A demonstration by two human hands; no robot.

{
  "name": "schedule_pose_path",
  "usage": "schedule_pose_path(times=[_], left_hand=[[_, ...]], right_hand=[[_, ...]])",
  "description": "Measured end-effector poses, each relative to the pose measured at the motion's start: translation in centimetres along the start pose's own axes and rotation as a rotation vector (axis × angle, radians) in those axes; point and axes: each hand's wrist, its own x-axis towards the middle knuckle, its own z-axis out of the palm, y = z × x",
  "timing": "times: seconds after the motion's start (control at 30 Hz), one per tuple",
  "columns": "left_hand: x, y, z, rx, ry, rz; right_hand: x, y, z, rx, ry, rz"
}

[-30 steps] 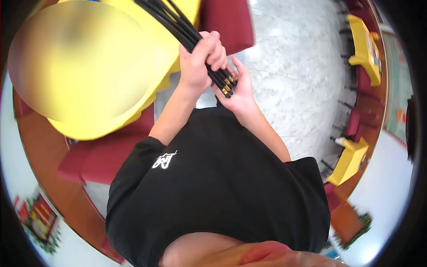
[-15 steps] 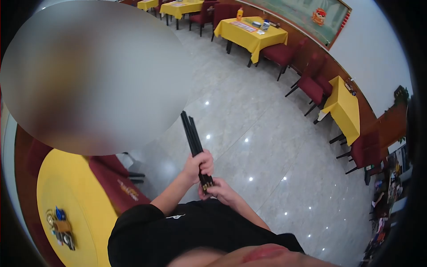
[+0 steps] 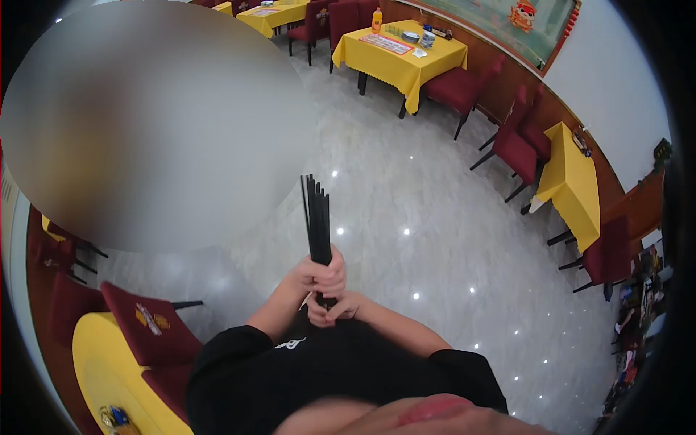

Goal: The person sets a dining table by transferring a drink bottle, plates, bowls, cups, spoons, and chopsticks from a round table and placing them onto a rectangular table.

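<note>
A bundle of several black chopsticks (image 3: 319,221) stands almost upright in front of my chest, its upper ends slightly fanned out. My left hand (image 3: 323,274) wraps its fingers round the lower part of the bundle. Just below, my right hand (image 3: 335,309) closes round the bottom ends, touching the left hand and hiding most of those ends.
To the lower left is a yellow-covered table (image 3: 98,355) with a dark red chair (image 3: 152,326) against it. Ahead, another yellow table (image 3: 406,61) carries a bottle (image 3: 377,20) and dishes. A smaller yellow table (image 3: 573,188) stands along the right wall.
The chopsticks have swung from a leftward tilt to nearly upright. My right hand now covers their bottom ends, which showed before. The near table has slid down in view as I moved.
</note>
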Motion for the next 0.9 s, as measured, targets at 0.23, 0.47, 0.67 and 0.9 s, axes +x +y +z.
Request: schedule_pose_path(times=[0.23, 0.47, 0.67, 0.9], left_hand=[[15.4, 11.8, -8.1, 0.642, 0.812, 0.124], [28.8, 18.3, -19.9, 0.784, 0.639, 0.039], [41.6, 30.2, -28.6, 0.622, 0.725, 0.184], [49.5, 43.8, -36.2, 0.535, 0.709, 0.226]], right_hand=[[-1.1, -19.7, -7.1, -0.389, 0.893, -0.056], [-5.9, -33.8, -14.4, -0.745, 1.235, -0.290], [-8.4, -50.8, -24.6, -0.972, 1.358, -0.057], [-5.2, -69.3, -32.2, -1.053, 1.099, 0.059]])
